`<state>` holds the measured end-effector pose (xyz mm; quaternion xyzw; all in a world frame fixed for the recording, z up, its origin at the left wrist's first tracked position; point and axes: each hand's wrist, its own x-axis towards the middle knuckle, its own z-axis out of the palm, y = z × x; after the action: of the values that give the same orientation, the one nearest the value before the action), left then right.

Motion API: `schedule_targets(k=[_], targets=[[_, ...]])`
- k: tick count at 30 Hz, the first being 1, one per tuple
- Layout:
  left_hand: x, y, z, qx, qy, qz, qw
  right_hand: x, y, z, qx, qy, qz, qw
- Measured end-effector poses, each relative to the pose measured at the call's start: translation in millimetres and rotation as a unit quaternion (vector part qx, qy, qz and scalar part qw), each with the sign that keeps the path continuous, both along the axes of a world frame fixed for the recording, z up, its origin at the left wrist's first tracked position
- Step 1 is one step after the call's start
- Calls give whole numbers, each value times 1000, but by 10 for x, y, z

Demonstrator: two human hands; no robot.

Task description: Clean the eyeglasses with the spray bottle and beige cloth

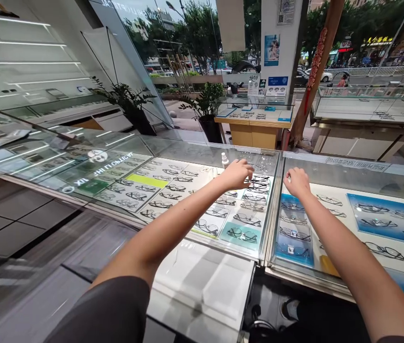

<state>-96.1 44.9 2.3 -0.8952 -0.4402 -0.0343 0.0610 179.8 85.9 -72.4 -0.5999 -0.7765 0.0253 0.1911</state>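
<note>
Head view: both arms stretch out over the glass-topped display counter, near its far edge. The left hand rests with fingers curled on a dark thin-framed pair of spectacles lying on the glass; whether it actually pinches them, I cannot tell. The right hand lies loosely curled on the neighbouring pane, gripping nothing. A small white bottle stands just beside the left hand. Judging by this, the spectacles aren't lifted yet.

This is an optician's shop. A long glass-topped display counter holds rows of spectacle frames on white and blue trays. Beyond the counter stand a wooden display table, potted green plants and tall street-facing windows.
</note>
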Motion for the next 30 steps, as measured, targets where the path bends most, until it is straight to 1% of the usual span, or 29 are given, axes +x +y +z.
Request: schedule_targets(k=[4, 8, 11, 14, 16, 19, 22, 24, 25, 26, 27, 28, 30], targets=[[18, 129, -87, -39, 18, 23, 999, -7, 1, -10, -3, 5, 1, 1000], [90, 154, -113, -41, 12, 47, 998, -23, -6, 14, -19, 6, -4, 1000], [125, 87, -99, -35, 7, 58, 998, -30, -13, 38, -26, 9, -5, 1000], [84, -92, -28, -33, 8, 70, 997, -27, -19, 54, -23, 11, -3, 1000], [0, -300, 61, -40, 1, 72, 997, -21, -19, 57, -19, 13, 0, 1000], [-189, -761, 254, -80, -42, 56, 994, -8, -8, 47, -9, 17, 5, 1000], [-393, -1338, 473, -160, -74, 43, 983, 8, 17, 20, -4, 19, 4, 1000], [-515, -1722, 568, -251, -92, 55, 962, 20, 39, -6, -6, 20, 1, 1000], [-573, -1898, 580, -302, -100, 64, 946, 26, 51, -20, -5, 20, 0, 1000], [-629, -2058, 561, -352, -103, 70, 928, 32, 63, -35, -3, 20, -1, 1000], [-686, -2197, 509, -394, -101, 70, 911, 37, 74, -50, 3, 21, -1, 1000], [-744, -2314, 424, -422, -98, 73, 898, 42, 84, -63, 12, 22, -2, 1000], [-860, -2470, 173, -444, -80, 88, 888, 51, 100, -81, 27, 22, -2, 999]])
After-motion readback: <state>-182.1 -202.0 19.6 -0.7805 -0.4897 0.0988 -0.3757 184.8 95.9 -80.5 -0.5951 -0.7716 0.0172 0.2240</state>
